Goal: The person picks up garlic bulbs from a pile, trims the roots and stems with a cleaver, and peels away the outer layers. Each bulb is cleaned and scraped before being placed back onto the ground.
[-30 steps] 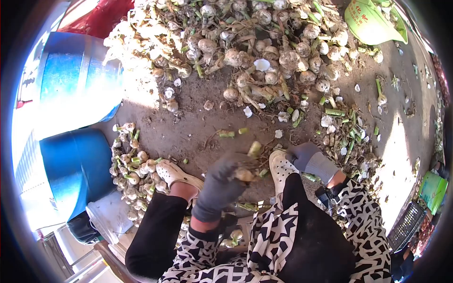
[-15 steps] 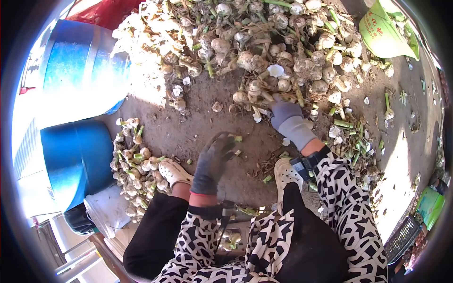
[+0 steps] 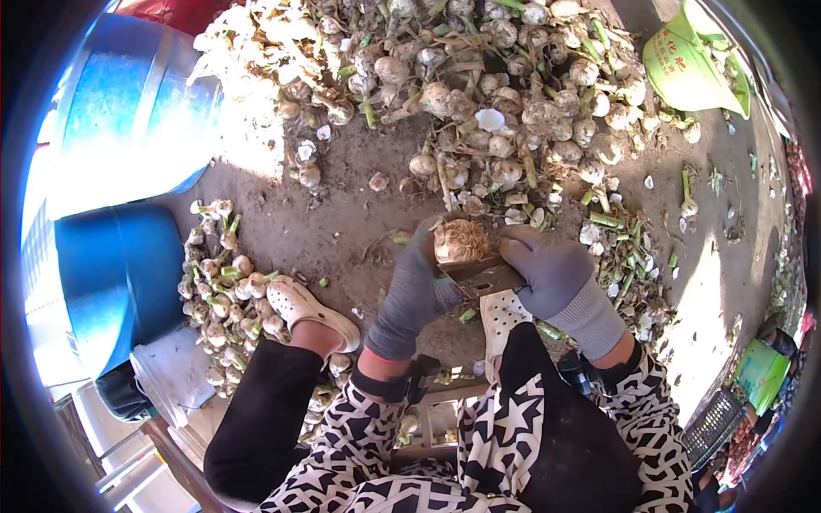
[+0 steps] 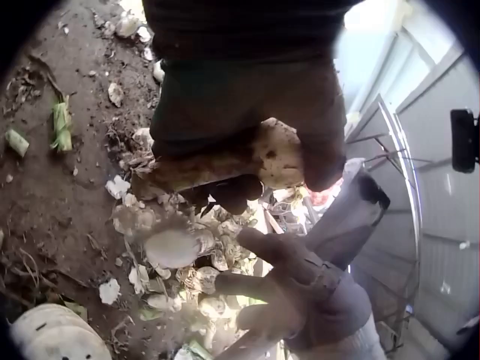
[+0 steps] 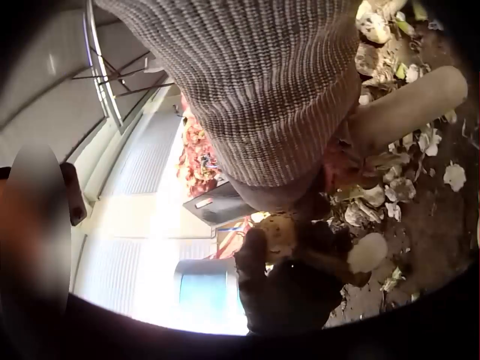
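Center frame, your gloved left hand point(image 3: 415, 278) grips a garlic bulb point(image 3: 462, 242) roots outward, apparently to bare them to the knife point(image 3: 486, 278), which your gloved right hand point(image 3: 552, 272) clasps at right. Half a second earlier your hands were apart, the right at the garlic heap's point(image 3: 513, 94) lower edge, upper center; now they meet.

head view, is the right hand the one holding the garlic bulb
No, the left hand holds the garlic bulb, roots facing the camera, while the right hand grips a bladed tool.
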`<state>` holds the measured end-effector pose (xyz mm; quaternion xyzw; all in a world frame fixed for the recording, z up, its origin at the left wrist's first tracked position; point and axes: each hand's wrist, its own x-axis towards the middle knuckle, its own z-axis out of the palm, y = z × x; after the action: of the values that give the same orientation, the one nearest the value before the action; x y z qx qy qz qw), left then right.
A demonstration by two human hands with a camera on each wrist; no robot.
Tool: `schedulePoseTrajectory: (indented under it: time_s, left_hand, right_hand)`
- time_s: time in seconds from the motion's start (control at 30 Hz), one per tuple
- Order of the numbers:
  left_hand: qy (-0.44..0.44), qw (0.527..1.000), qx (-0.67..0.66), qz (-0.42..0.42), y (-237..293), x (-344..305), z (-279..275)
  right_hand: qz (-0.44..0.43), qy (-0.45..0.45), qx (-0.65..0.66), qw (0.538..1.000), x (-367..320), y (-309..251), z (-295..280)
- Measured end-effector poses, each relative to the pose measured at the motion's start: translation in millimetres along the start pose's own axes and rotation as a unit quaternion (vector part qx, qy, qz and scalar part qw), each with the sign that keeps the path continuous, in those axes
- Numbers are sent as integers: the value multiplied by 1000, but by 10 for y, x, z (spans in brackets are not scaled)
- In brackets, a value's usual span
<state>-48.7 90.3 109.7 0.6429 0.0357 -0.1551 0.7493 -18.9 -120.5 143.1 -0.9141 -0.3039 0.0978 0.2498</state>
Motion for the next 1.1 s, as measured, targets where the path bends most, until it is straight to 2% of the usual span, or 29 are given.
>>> schedulePoseTrajectory:
  time_s: [0.07, 0.1, 0.17, 0.2, 0.27, 0.3, 0.33, 0.37, 0.4, 0.43, 0.47, 0.53, 0.6, 0.63, 0.67, 0.7, 0.73, 0.77, 0.8, 0.83, 0.9, 0.93, 1.0, 1.03, 1.07, 1.1]
  left_hand:
    - [16, 999, 15, -33, 177, -73, 95]
    - [12, 999, 15, -33, 149, -102, 105]
    - [6, 988, -110, -107, 50, -183, 130]
    - [2, 988, -110, -108, 111, -220, 206]
    - [53, 996, 33, -69, 264, -265, 366]
    - [-10, 992, -3, -129, 276, -291, 279]
    - [-16, 990, -4, -137, 344, -322, 362]
    - [-104, 986, 111, -61, 509, -388, 477]
    - [-180, 958, 221, 23, 597, -439, 540]
    - [-180, 965, 193, -2, 534, -413, 475]
    - [-173, 965, 197, -6, 400, -440, 389]
    - [-53, 997, 45, -33, 158, -436, 256]
    - [-74, 993, 82, -40, 294, -308, 234]
    - [-63, 994, 80, -43, 287, -300, 231]
    - [-54, 994, 79, -46, 280, -298, 234]
    - [-54, 998, 10, -29, 271, -307, 253]
    - [-57, 998, 12, -28, 262, -300, 268]
    - [-39, 997, 67, -7, 250, -298, 280]
    - [-21, 992, 122, 13, 239, -303, 292]
    - [-20, 992, 120, 13, 232, -313, 308]
    - [-3, 998, 57, -31, 234, -318, 345]
    - [-4, 998, 55, -32, 271, -319, 375]
    - [-12, 991, -48, -127, 411, -327, 455]
    - [-46, 990, -70, -117, 436, -414, 523]
    - [-82, 986, -91, -110, 454, -505, 601]
    - [-101, 993, 45, -40, 499, -538, 660]
  right_hand:
    - [14, -14, 0, 1000, -20, -47, -47]
    - [1, 9, -11, 1000, -40, -55, -51]
    - [-8, 31, -23, 999, -96, -61, -33]
    - [26, 24, -3, 999, -114, -50, 6]
    - [61, 22, 17, 998, -90, 75, 182]
    - [151, -45, 30, 987, -83, 239, 380]
    - [241, -115, 46, 963, -102, 421, 602]
    - [273, -134, 31, 952, -207, 742, 864]
    - [293, -156, 13, 943, -301, 1006, 1018]
    - [332, -114, 115, 929, -343, 887, 812]
    - [364, -63, 308, 877, -385, 696, 650]
    - [378, -58, 552, 741, -405, 339, 316]
    - [234, -58, 441, 865, -472, 224, 230]
    - [79, 34, 314, 946, -455, 214, 280]
    - [79, 35, 317, 944, -445, 157, 217]
    - [21, 37, 212, 976, -425, 89, 71]
    - [-37, 39, 101, 993, -402, 43, -34]
    - [-31, 8, 58, 998, -399, 7, -57]
    - [-31, 8, 57, 998, -389, -7, -49]
    - [-29, 24, 41, 998, -382, -14, -36]
    - [-26, 39, 23, 999, -358, -11, -7]
    - [3, 32, 16, 999, -354, -8, 12]
    - [36, 25, 8, 999, -335, 150, 256]
    - [141, -57, -6, 988, -280, 415, 618]
    - [246, -139, -17, 959, -238, 506, 711]
    - [254, -143, -15, 957, -399, 511, 743]
